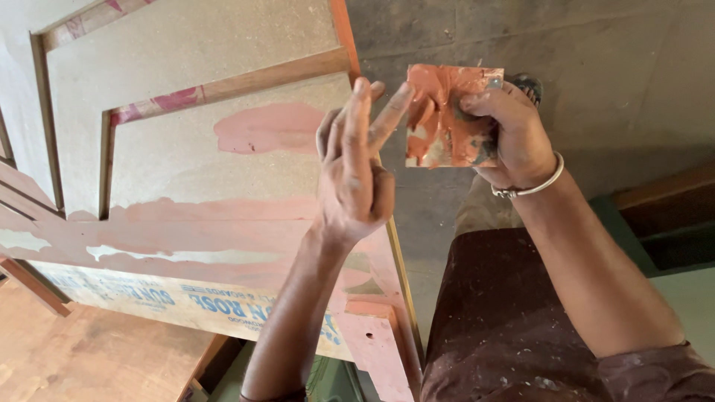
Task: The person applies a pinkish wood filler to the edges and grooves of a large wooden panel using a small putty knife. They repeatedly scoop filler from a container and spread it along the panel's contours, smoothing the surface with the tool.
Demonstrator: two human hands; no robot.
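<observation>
Board panel [186, 141] fills the left half, one piece, tan hardboard with raised wooden strips framing it and an orange-red edge along the right side. Pinkish-red filler smears [261, 128] on it: one patch near the top right of the recessed field, one long band across the lower part. Blue print runs along the bottom strip, upside down to the camera. Brown wooden surface shows at the far lower left.

Left hand [356, 167] next, one, raised in front of the board's right edge, forearm coming up from the bottom of the frame. Palm faces away from the camera, fingers spread loosely and pointing up, holding nothing. Tip of one finger reaches toward the square plate, touching or just short of it, cannot tell which.

Square plate [447, 119], one, flat and thin, coated in wet reddish-brown filler, held up in the air over the grey concrete floor [596, 59], just right of the left fingertips.

Right hand [510, 130], one, pinches the plate's right edge, thumb on the front face, fingers curled behind. One silver bangle [532, 186] on the wrist. Forearm runs down to the lower right corner, where a maroon sleeve starts. Dark maroon garment [499, 327] with pale paint specks sits below it. Green and dark wood pieces at the right edge.
</observation>
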